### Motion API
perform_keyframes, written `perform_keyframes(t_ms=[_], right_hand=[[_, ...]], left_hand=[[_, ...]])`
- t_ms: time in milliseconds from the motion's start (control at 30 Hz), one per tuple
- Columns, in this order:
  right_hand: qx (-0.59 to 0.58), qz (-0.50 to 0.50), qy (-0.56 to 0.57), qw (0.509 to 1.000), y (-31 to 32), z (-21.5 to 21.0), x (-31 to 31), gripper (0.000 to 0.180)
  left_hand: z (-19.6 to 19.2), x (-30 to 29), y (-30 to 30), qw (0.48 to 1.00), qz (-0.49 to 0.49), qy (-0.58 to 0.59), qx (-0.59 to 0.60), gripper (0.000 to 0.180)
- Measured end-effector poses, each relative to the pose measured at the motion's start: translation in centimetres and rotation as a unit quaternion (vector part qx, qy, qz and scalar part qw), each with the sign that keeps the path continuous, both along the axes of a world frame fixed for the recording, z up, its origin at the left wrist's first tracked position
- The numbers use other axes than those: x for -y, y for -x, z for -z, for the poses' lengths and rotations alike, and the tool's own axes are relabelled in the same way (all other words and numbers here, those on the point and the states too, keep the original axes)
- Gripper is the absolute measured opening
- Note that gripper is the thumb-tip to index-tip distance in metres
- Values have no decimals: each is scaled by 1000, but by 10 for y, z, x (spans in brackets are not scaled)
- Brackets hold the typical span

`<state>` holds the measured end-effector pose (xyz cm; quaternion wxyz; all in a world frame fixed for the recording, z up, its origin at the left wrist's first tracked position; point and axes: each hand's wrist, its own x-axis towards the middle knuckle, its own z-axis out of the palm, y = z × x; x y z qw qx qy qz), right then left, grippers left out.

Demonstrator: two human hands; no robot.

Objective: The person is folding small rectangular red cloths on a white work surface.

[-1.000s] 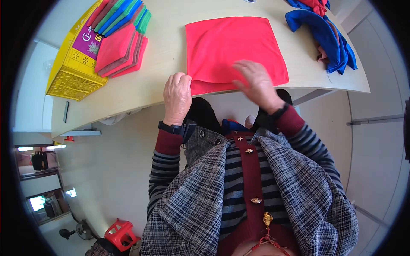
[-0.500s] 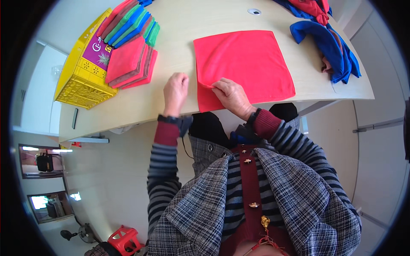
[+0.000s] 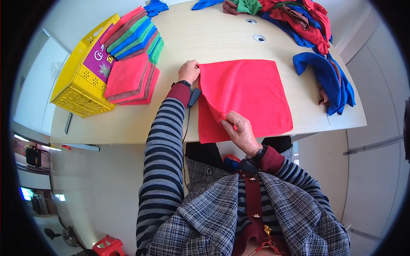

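**Pale wood counter, cloth folding station: items near to far**

Pale wood counter is carrying all listed goods, with a grey floor showing below its near edge.

Item 1. Right hand, nearest the body, is pinching a raised fold of the red cloth at the cloth's near left part; its grip is closing together on that fold, thumb over fingers.

Item 2. Red cloth is lying spread on the middle of the counter, its near edge hanging slightly over the counter's front; the left side is lifting into a diagonal crease between the two hands.

Item 3. Left hand, arm in a striped sleeve, is reaching farther out and clamping its grip on the cloth's far left corner.

Item 4. Blue cloth is lying crumpled to the right, well apart from the red one.

Item 5. Stack of folded cloths, red, green, blue and brown, is sitting to the left, leaning against a yellow crate.

Item 6. Heap of unfolded cloths is resting at the far right edge.
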<state>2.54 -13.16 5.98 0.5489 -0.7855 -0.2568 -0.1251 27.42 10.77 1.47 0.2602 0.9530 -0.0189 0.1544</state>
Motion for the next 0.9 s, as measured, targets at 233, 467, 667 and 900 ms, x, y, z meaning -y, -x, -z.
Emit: perform_keyframes(t_ms=[233,467,667,900], right_hand=[[66,-72,89,991,3,1,-5,11],[128,-123,205,962,-1,9,-18,9],[151,-126,251,948,0,14,-33,8],[166,-154,293,929,1,13,-41,7]], left_hand=[[3,-6,-16,1000,5,-3,11,16],[16,-37,-37,998,41,37,14,15],[13,-44,-49,988,82,108,-71,17],[7,-45,-47,954,85,244,-153,16]])
